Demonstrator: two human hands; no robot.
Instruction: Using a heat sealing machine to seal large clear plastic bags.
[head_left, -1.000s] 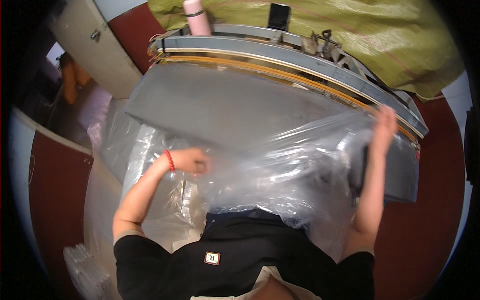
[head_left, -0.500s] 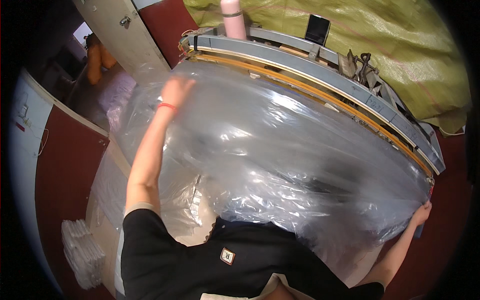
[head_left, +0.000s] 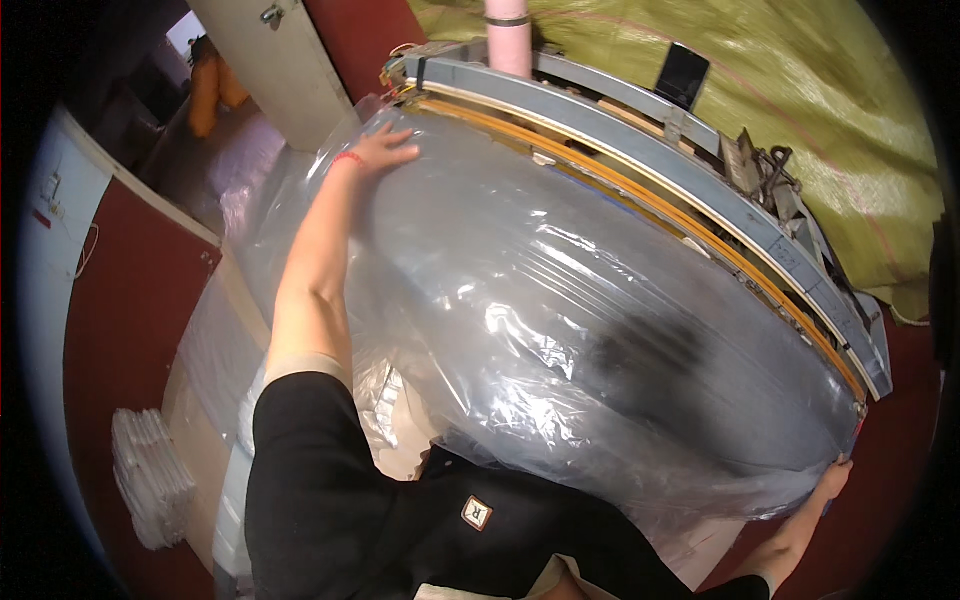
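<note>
The left hand [head_left: 385,150] is laid flat, fingers spread, on the far left corner of a large clear plastic sheet [head_left: 560,300], pressing it down rather than gripping it. The right hand [head_left: 830,480] is seen at the sheet's near right corner, fingers curled at the edge; a pinch on the film is judged likely, but it cannot be told for certain.

The sheet is spread wide over the grey desk [head_left: 640,130] of a long machine, its far edge lying just beside the orange-yellow strip [head_left: 700,225] that runs along the frame. Most of the surface is covered. Wrinkles and folds are noted in the middle and along the near edge, where the film hangs loose against the person's black shirt [head_left: 400,510].

Spreading is judged largely done; smoothing and alignment of the far edge are judged outstanding.

A pink cylinder [head_left: 508,35] stands behind the frame. A yellow-green tarpaulin [head_left: 800,100] lies beyond. A stack of white folded film [head_left: 150,475] rests at the lower left.
</note>
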